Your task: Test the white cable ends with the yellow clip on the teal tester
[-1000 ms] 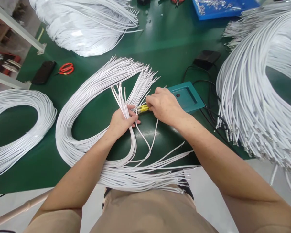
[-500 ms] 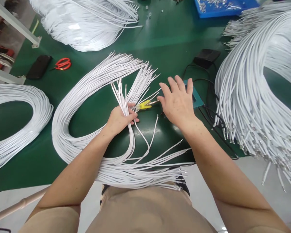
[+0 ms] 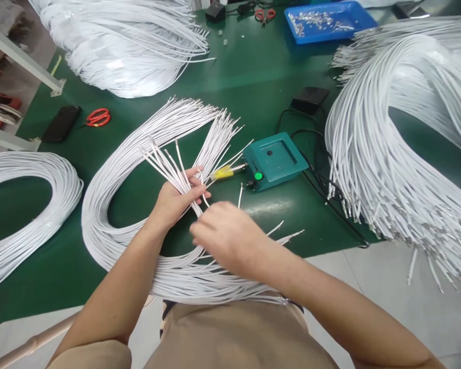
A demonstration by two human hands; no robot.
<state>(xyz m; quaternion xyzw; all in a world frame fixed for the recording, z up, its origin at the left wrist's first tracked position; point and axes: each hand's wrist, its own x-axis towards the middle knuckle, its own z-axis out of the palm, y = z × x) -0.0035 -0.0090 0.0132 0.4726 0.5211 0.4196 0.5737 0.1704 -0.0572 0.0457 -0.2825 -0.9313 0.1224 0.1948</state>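
Observation:
My left hand (image 3: 179, 200) is closed around a small bunch of white wires (image 3: 172, 169), their tipped ends fanning up and to the left. Just right of it, my right hand (image 3: 230, 233) is curled with its fingers bent downward and slightly blurred. One white wire bends out of the left hand's bunch and runs to the right fingertips. Beyond both hands sits a small teal machine (image 3: 278, 159) with a green button and metal rods ending in a yellow sleeve (image 3: 222, 172). The sleeve's end is close to the left fingers. A large loop of white wires (image 3: 100, 205) lies around the left hand and under both forearms.
Other white wire bundles lie at the left (image 3: 61, 169), back (image 3: 130, 51) and right (image 3: 364, 118). Red-handled snips (image 3: 99, 117) and a black phone-like object (image 3: 62, 123) lie back left. A blue tray (image 3: 330, 23) holds small metal parts. Black cables (image 3: 318, 179) trail from the machine.
My right hand has come down and left from over the teal machine to beside my left hand, and its fingers have closed. The left hand's wires now lean further left. The view has shifted.

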